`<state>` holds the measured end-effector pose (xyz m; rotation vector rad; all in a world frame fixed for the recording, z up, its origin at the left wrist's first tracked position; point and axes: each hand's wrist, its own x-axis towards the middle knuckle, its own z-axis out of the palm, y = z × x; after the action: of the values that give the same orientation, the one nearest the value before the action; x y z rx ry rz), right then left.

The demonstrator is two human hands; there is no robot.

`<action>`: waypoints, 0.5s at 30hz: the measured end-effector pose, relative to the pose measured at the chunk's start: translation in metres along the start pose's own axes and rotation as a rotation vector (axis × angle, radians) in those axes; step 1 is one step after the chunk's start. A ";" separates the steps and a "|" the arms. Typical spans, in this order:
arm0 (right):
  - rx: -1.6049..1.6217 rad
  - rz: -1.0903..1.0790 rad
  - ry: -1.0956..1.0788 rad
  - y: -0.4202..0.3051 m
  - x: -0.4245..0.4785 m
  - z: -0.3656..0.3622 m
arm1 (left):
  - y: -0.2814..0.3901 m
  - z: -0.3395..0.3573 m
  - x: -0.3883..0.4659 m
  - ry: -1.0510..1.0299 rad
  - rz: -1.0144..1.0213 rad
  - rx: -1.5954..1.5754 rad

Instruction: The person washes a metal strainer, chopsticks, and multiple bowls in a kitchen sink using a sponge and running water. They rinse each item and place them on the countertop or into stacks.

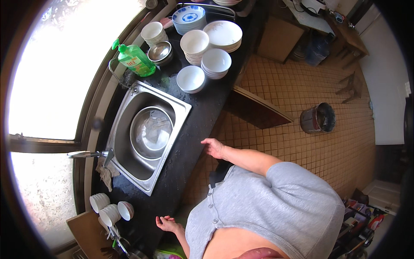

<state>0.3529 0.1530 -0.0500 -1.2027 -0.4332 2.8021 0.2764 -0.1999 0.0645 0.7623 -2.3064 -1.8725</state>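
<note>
My right hand point(213, 148) is held at the front edge of the black countertop point(186, 147), empty, its fingers loosely bent. My left hand point(166, 224) hovers by the counter further down the view, palm partly up, holding nothing. Between the hands and the window lies a stainless steel sink point(155, 186) with a round metal basin point(134, 142) inside, which seems to hold water. The chrome faucet point(108, 155) stands on the window side. A green pump bottle of dish soap point(137, 61) and a metal bowl point(159, 51) are past the sink's upper end.
Stacked white bowls point(190, 78) and blue-patterned plates point(189, 16) occupy the upper counter. More bowls point(110, 214) and a cloth point(106, 173) lie near the lower end. An open cabinet door point(258, 111) juts out over the tiled floor; a bucket point(318, 118) stands beyond it.
</note>
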 end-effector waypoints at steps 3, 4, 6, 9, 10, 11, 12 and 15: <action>-0.170 0.117 0.106 -0.024 -0.004 -0.019 | 0.011 0.023 0.006 -0.052 0.053 -0.010; -0.190 0.093 0.131 -0.032 -0.001 -0.041 | 0.014 0.030 0.011 -0.070 0.079 -0.016; -0.065 -0.065 0.296 -0.064 -0.019 -0.077 | 0.026 0.041 0.009 -0.053 0.093 -0.065; 0.386 -0.394 0.566 -0.122 -0.051 -0.135 | 0.040 0.056 0.001 -0.045 0.114 -0.078; 0.489 -0.467 0.623 -0.140 -0.053 -0.165 | 0.044 0.065 -0.005 -0.067 0.132 -0.070; 0.489 -0.559 0.659 -0.157 -0.055 -0.177 | 0.047 0.071 -0.010 -0.076 0.155 -0.058; 0.583 -0.559 0.650 -0.172 -0.057 -0.186 | 0.048 0.079 -0.015 -0.084 0.173 -0.050; 0.702 -0.602 0.721 -0.202 -0.039 -0.199 | 0.051 0.102 -0.029 -0.072 0.207 -0.035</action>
<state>0.5122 0.3865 -0.0965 -1.4377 0.2058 1.6294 0.2482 -0.0892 0.0935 0.4389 -2.2868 -1.8708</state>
